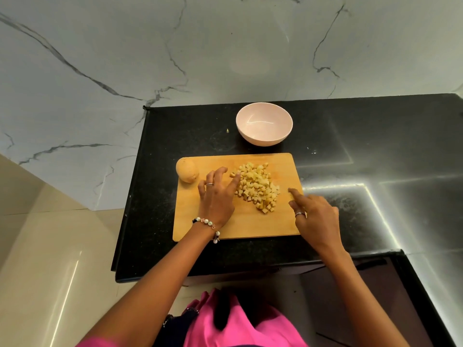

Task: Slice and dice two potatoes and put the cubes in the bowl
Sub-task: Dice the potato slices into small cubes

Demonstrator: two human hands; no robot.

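Potato cubes (258, 189) lie in a loose heap on the right half of the wooden cutting board (200, 229), which sits on the black table (160, 196). We see our left hand (216, 196) resting on the board just left of the heap, fingers spread and fairly straight, its grip loose and holding nothing; the index fingertip touches the nearest cubes at the heap's upper left edge. Our right hand (313, 216) comes in over the board's right edge, index finger stretched toward the heap but a little apart from it, the other fingers loosely bent, and its grip likewise holds nothing. One whole, unpeeled potato (187, 170) rests at the board's far left corner, just beside the left hand's outer fingers yet not touching them. Beyond the board, near its far edge, stands a pale pink bowl (264, 126) with no cubes in it. Rings show on both hands, and a beaded bracelet (208, 225) circles the left wrist.
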